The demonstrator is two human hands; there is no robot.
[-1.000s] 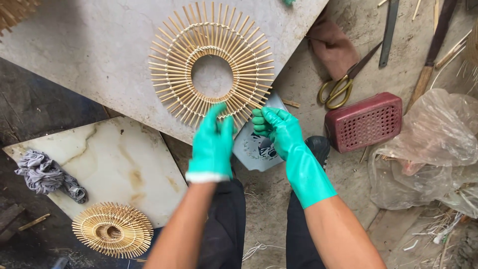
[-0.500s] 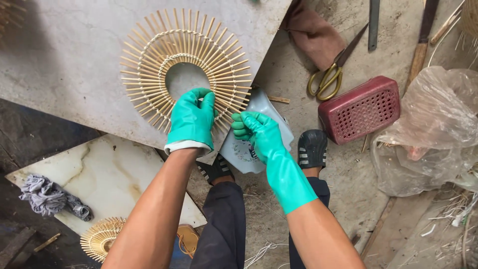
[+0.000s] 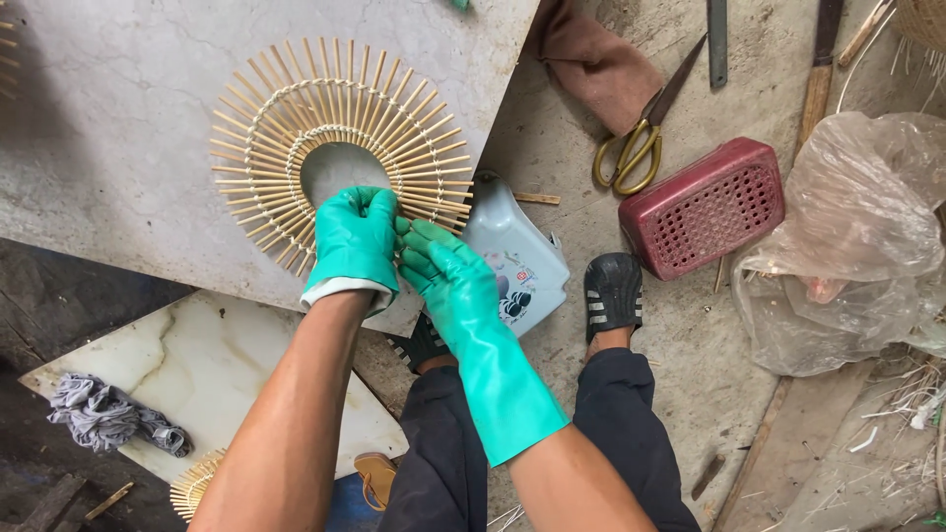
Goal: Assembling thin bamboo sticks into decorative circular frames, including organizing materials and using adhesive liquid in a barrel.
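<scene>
While both gloved hands, left hand (image 3: 353, 239) and right hand (image 3: 445, 268), pinch its near rim, the bamboo ring (image 3: 340, 153) on the worktop (image 3: 108, 148) looks fully woven (nearly finished).

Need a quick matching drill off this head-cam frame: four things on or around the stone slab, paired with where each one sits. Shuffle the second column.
Things:
1. sunburst stick ring
2. scissors
3. red perforated box
4. grey rag

Places:
A. on the lower marbled slab, at the left
B. on the grey slab, under the left hand and right hand
C. on the ground beside the clear plastic bag
D. on the ground next to the brown cloth

Pairs: 1-B, 2-D, 3-C, 4-A
</scene>
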